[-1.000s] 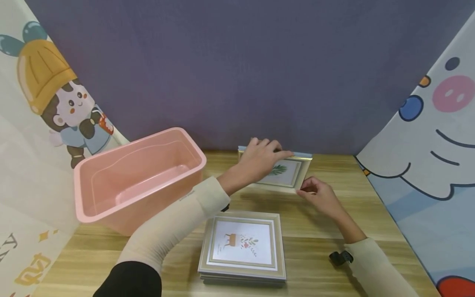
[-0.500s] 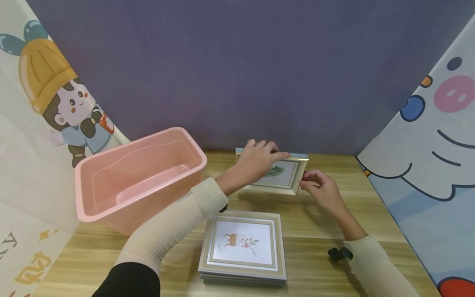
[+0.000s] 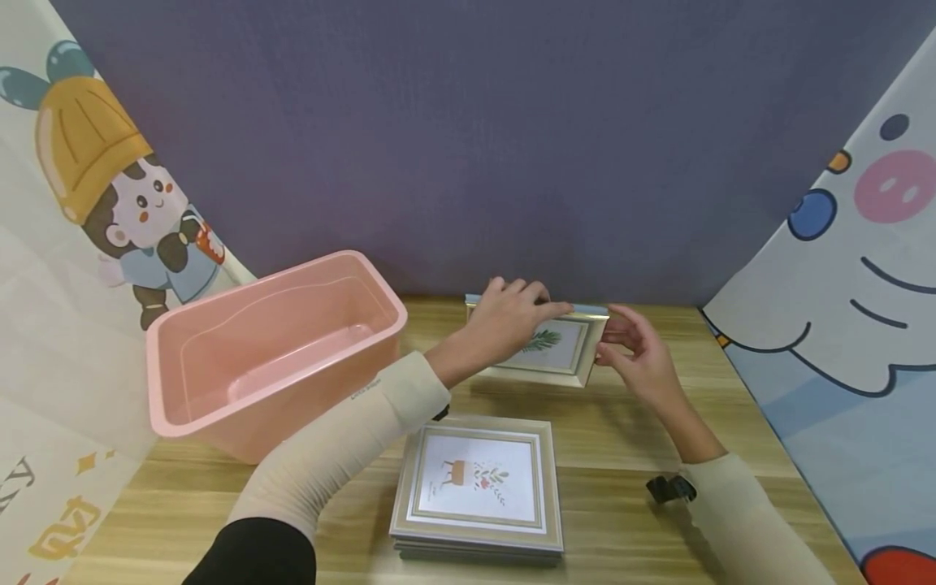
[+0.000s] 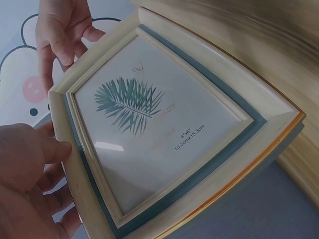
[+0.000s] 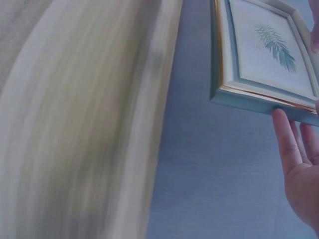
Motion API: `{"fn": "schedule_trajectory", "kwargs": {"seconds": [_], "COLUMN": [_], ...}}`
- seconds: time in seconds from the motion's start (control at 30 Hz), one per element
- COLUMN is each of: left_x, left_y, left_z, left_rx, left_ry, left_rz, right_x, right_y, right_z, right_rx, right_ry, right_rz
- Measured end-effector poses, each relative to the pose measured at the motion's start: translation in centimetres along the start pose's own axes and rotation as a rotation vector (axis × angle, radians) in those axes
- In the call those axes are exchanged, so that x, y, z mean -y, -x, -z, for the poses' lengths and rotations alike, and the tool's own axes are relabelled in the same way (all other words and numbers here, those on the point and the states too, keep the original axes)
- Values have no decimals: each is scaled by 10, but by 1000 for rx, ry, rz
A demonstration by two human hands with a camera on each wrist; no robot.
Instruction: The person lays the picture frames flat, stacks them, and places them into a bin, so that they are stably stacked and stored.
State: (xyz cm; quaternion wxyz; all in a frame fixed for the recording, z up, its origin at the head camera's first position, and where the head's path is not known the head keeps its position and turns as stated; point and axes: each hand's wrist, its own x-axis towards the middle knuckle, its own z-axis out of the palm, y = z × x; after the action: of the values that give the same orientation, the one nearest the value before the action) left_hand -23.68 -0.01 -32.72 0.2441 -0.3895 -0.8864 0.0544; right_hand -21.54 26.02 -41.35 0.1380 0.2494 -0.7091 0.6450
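Observation:
My left hand (image 3: 500,325) grips the upper edge of a cream picture frame (image 3: 561,351), its thumb along the front. The frame stands tilted above the back of the wooden table, showing a green leaf print, plain in the left wrist view (image 4: 129,104). At the frame's right side is my right hand (image 3: 647,366), fingers fairly straight and fingertips at the edge. In the right wrist view, fingers of the right hand (image 5: 299,174) touch the frame's side from outside. Part of the print is hidden behind my left hand in the head view.
A stack of similar picture frames (image 3: 478,487) lies near the table's front, the top one showing a flower-and-deer-like print. Left of it stands a pink plastic bin (image 3: 314,386), with nothing seen inside. A dark blue-grey wall (image 3: 468,146) rises behind the wooden table (image 3: 636,520).
My right hand has let go of the frame's lower right corner and moved up along its right side, fingers loosening. The frame has shifted slightly left, with my left hand still gripping its top.

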Motion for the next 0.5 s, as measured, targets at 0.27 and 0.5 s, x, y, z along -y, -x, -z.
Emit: {"fn": "schedule_trajectory", "kwargs": {"seconds": [0.27, 0.5], "left_x": [-2, -3], "left_y": [0, 0], "left_z": [1, 1], "left_rx": [-1, 33], "left_ry": [-2, 11], "left_rz": [-4, -2], "right_x": [4, 5], "right_y": [-5, -2], "right_z": [3, 1], "right_rx": [44, 30], "right_ry": [94, 146], "right_rz": [3, 4]}}
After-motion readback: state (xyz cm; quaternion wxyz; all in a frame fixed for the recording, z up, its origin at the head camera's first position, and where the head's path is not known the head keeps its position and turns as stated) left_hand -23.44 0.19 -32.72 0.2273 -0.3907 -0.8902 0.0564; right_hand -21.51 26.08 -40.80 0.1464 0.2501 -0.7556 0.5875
